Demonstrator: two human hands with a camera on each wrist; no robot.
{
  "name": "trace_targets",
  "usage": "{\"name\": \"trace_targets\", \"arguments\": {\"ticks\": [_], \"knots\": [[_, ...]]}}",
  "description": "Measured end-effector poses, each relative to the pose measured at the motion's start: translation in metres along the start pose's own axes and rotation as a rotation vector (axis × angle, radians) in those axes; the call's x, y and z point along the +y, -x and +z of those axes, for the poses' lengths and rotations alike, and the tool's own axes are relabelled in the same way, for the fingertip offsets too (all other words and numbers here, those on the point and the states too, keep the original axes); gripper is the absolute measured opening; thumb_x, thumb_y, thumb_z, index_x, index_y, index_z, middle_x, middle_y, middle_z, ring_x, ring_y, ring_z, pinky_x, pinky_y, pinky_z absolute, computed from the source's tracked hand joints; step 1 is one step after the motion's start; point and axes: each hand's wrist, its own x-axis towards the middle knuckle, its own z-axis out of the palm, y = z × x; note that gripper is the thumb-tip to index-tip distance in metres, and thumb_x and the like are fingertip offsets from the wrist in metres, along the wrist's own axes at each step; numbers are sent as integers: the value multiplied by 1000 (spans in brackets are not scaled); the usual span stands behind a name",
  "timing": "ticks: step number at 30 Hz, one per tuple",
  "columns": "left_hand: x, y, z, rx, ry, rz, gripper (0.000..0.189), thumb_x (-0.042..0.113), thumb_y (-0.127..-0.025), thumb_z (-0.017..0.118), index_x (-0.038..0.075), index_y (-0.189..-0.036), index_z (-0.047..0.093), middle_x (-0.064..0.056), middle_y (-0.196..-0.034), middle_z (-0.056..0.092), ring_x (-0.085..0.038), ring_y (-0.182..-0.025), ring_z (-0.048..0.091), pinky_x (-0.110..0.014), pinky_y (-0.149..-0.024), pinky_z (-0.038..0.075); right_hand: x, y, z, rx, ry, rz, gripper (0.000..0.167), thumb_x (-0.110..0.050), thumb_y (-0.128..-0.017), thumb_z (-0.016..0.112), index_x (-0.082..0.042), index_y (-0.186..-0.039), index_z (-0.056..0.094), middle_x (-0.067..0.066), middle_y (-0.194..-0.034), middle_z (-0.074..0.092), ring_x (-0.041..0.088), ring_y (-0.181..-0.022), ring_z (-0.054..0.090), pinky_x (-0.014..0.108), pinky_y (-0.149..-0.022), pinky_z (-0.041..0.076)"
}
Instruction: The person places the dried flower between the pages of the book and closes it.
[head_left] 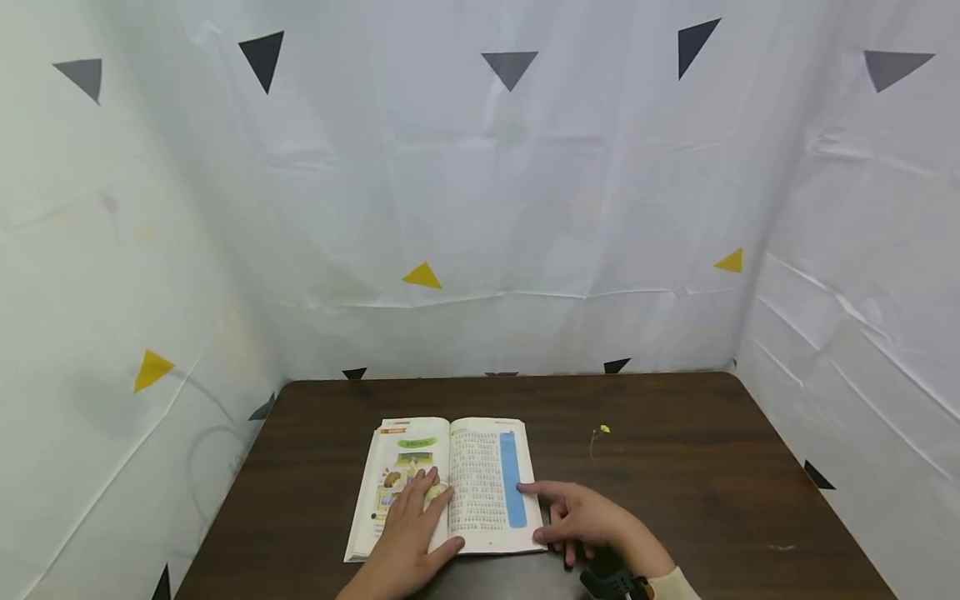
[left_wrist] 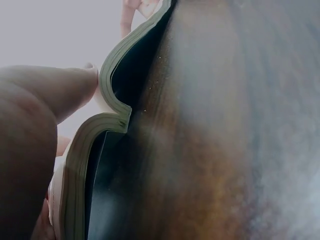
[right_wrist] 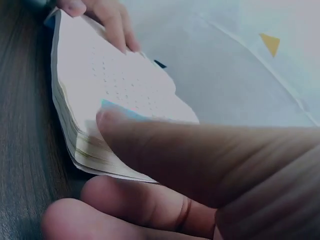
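Observation:
An open book [head_left: 480, 450] lies on the dark table, with pictures on its left page and rows of print beside a blue band on its right page. My left hand [head_left: 408, 533] rests on the left page with fingers spread; its thumb [left_wrist: 65, 87] touches the pages near the centre fold. At the book's right edge is my right hand [head_left: 592, 517], the index finger stretched onto the blue band. The right thumb [right_wrist: 150, 145] lies over the lower right corner, while the other fingers bend beside the page edges, close to the tabletop.
A small yellow flower on a thin stem [head_left: 603, 429] lies on the brown wooden table [head_left: 675, 467], right of the book. White sheeting [head_left: 525, 208] with black, grey and yellow triangles hangs behind and at both sides. A dark wristband [head_left: 611, 583] is on the right wrist.

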Motion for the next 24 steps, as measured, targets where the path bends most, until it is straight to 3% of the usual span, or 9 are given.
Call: {"name": "trace_targets", "arguments": {"ticks": [6,14,17,21,24], "knots": [[2,0,-3,-11,20,-28,59,55,-101,72,15,-142,58,-21,-174,33,-45,-160,32,-69,-126,31,-8,2,8,61,73,18,82,-29,-87,94,-36,-159,56,4,-67,65,15,-46,65,27,-40,45],[1,1,-2,-33,-26,-8,79,65,-98,72,14,-156,56,-21,-175,33,-45,-161,32,-70,-125,32,-8,2,11,86,71,25,73,-34,-91,91,-35,-157,59,3,-66,64,14,-45,63,26,-39,43],[0,1,-1,-41,-15,-7,80,66,-98,71,19,-160,55,-20,-175,33,-47,-162,30,-72,-125,31,-7,-1,14,117,59,27,68,-36,-91,90,-35,-153,63,2,-65,64,14,-44,64,26,-39,42],[-1,1,0,-44,-1,-4,77,66,-98,71,25,-161,54,-20,-175,34,-49,-163,29,-73,-125,29,-7,-5,21,178,48,25,56,-21,-95,82,-33,-148,66,3,-66,66,14,-44,65,26,-38,44],[-1,1,-1,-47,0,-3,76,66,-98,70,26,-162,54,-19,-175,33,-48,-163,28,-73,-126,28,-6,-8,24,208,39,14,63,-8,-92,73,-30,-150,63,4,-66,68,14,-44,65,26,-38,45]]}}
